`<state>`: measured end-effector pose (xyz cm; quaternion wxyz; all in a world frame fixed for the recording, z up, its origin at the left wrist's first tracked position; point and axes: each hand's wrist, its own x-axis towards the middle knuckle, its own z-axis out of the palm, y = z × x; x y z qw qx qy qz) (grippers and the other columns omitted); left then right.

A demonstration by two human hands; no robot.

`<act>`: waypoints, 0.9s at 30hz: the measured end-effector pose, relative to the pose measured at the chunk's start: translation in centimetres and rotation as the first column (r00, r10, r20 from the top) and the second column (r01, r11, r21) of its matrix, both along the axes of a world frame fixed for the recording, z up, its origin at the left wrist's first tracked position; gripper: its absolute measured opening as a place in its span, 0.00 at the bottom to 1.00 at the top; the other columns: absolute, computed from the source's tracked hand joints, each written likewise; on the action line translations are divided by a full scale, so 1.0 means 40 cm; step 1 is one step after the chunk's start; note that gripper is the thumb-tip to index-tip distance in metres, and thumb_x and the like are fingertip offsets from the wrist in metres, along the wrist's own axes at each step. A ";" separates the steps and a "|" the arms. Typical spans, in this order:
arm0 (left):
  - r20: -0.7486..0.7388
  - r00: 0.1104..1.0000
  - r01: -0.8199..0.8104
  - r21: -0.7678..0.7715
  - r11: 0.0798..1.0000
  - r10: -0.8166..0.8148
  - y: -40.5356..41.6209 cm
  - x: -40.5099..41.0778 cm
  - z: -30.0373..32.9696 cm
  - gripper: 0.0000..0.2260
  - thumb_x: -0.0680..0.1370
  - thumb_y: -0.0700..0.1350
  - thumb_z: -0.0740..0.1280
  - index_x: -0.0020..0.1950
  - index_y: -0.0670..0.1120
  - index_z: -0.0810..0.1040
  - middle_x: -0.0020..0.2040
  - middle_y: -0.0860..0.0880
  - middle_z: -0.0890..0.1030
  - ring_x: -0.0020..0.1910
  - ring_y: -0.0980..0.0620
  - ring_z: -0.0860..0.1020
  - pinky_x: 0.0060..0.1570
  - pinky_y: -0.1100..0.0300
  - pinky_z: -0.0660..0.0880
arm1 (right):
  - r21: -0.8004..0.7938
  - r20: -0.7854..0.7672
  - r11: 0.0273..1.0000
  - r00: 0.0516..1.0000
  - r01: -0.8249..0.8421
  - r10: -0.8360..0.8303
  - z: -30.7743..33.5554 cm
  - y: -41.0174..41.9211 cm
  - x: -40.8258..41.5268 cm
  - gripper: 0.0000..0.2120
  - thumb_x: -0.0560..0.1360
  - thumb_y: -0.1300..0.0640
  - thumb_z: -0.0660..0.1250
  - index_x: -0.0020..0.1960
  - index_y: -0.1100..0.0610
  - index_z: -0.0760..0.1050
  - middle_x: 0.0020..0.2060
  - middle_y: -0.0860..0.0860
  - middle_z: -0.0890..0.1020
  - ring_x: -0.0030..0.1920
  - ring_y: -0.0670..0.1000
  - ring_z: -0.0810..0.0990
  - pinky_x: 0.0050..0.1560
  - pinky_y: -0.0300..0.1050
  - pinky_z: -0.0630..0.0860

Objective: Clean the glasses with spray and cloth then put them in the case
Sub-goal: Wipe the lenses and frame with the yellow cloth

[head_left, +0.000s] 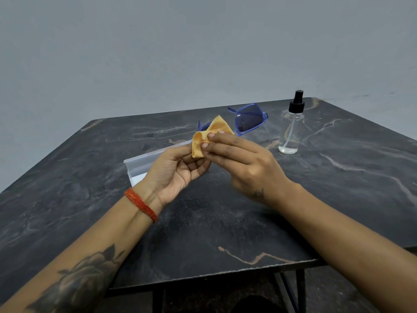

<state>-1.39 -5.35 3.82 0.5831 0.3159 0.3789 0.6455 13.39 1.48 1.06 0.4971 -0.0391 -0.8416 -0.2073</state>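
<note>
Both hands hold a small orange cleaning cloth [208,136] above the middle of the table. My left hand [178,169] grips its lower edge from below, palm up. My right hand [239,161] pinches it from the right with fingertips on the fabric. Behind the cloth, blue-framed glasses [249,118] lie on the table, their left half hidden by the cloth. A clear spray bottle [291,132] with a black pump top stands upright to the right of the glasses. A white glasses case [144,162] lies open behind my left hand, partly hidden by it.
The dark marbled table [203,233] has its near edge just below my forearms and black metal legs under it. A plain grey wall rises behind. An orange thread band circles my left wrist.
</note>
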 end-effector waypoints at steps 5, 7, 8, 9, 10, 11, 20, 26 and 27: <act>0.015 1.000 -0.004 -0.021 1.000 0.004 0.002 -0.003 0.002 0.09 0.73 0.38 0.62 0.39 0.39 0.81 0.34 0.44 0.83 0.32 0.53 0.82 0.34 0.64 0.79 | -0.023 -0.070 1.000 0.997 0.015 -0.016 0.009 0.014 0.021 0.15 0.76 0.73 0.56 0.50 0.68 0.81 0.50 0.59 0.83 0.55 0.58 0.80 0.60 0.49 0.75; 0.011 1.000 -0.009 -0.024 1.000 0.009 0.002 -0.004 0.004 0.09 0.75 0.38 0.61 0.40 0.38 0.80 0.35 0.43 0.83 0.32 0.52 0.82 0.34 0.64 0.79 | -0.035 -0.075 0.998 0.995 0.060 -0.062 0.009 0.014 0.020 0.15 0.74 0.75 0.57 0.52 0.68 0.80 0.53 0.59 0.82 0.57 0.58 0.79 0.61 0.50 0.74; 0.013 1.000 -0.008 -0.021 1.000 0.008 0.002 -0.003 0.004 0.08 0.74 0.39 0.62 0.40 0.38 0.80 0.35 0.43 0.83 0.32 0.52 0.82 0.34 0.64 0.79 | -0.040 -0.066 0.996 0.994 0.081 -0.083 0.009 0.010 0.015 0.15 0.74 0.75 0.58 0.54 0.69 0.79 0.54 0.60 0.81 0.59 0.59 0.78 0.63 0.50 0.73; 0.015 1.000 -0.005 -0.020 1.000 0.005 0.000 -0.002 0.006 0.07 0.73 0.39 0.62 0.40 0.39 0.80 0.34 0.43 0.83 0.33 0.53 0.82 0.34 0.64 0.79 | -0.048 -0.051 0.994 0.994 0.093 -0.096 0.008 0.005 0.010 0.15 0.74 0.75 0.57 0.56 0.69 0.78 0.56 0.61 0.79 0.61 0.59 0.76 0.64 0.51 0.71; 0.015 1.000 -0.002 -0.019 1.000 0.002 -0.001 0.000 0.007 0.07 0.73 0.39 0.62 0.41 0.39 0.79 0.34 0.44 0.83 0.32 0.53 0.82 0.34 0.65 0.79 | -0.057 -0.032 0.994 0.995 0.098 -0.099 0.008 -0.001 0.005 0.15 0.75 0.74 0.57 0.57 0.70 0.77 0.58 0.62 0.78 0.63 0.60 0.74 0.65 0.52 0.70; 0.017 1.000 0.001 -0.019 1.000 0.000 0.000 0.001 0.006 0.06 0.74 0.39 0.61 0.42 0.39 0.77 0.33 0.45 0.83 0.32 0.54 0.82 0.34 0.65 0.79 | -0.066 -0.010 0.993 0.995 0.097 -0.098 0.008 -0.006 -0.001 0.15 0.74 0.74 0.58 0.59 0.71 0.75 0.60 0.63 0.77 0.64 0.61 0.73 0.66 0.53 0.69; 0.053 0.999 -0.008 -0.010 1.000 0.009 0.000 0.002 0.003 0.08 0.66 0.37 0.63 0.42 0.39 0.79 0.32 0.47 0.81 0.31 0.56 0.80 0.34 0.65 0.79 | -0.051 0.086 0.998 0.996 0.021 -0.016 0.002 -0.008 -0.005 0.16 0.74 0.74 0.56 0.56 0.69 0.78 0.57 0.61 0.79 0.62 0.60 0.75 0.66 0.53 0.69; 0.026 1.000 0.017 -0.020 1.000 -0.017 -0.003 0.004 0.003 0.09 0.67 0.39 0.64 0.44 0.38 0.78 0.32 0.46 0.82 0.32 0.55 0.81 0.33 0.64 0.79 | 0.000 -0.002 0.999 0.999 -0.047 0.047 0.008 0.008 0.019 0.17 0.78 0.70 0.54 0.50 0.68 0.81 0.51 0.59 0.82 0.57 0.59 0.79 0.61 0.52 0.74; 0.031 0.999 0.017 -0.022 1.000 -0.016 -0.003 0.003 0.003 0.07 0.68 0.39 0.64 0.43 0.38 0.78 0.33 0.45 0.82 0.32 0.54 0.81 0.34 0.64 0.79 | 0.005 -0.023 0.999 0.999 -0.047 0.047 0.009 0.011 0.024 0.16 0.78 0.71 0.54 0.49 0.68 0.82 0.51 0.59 0.82 0.56 0.59 0.79 0.60 0.52 0.74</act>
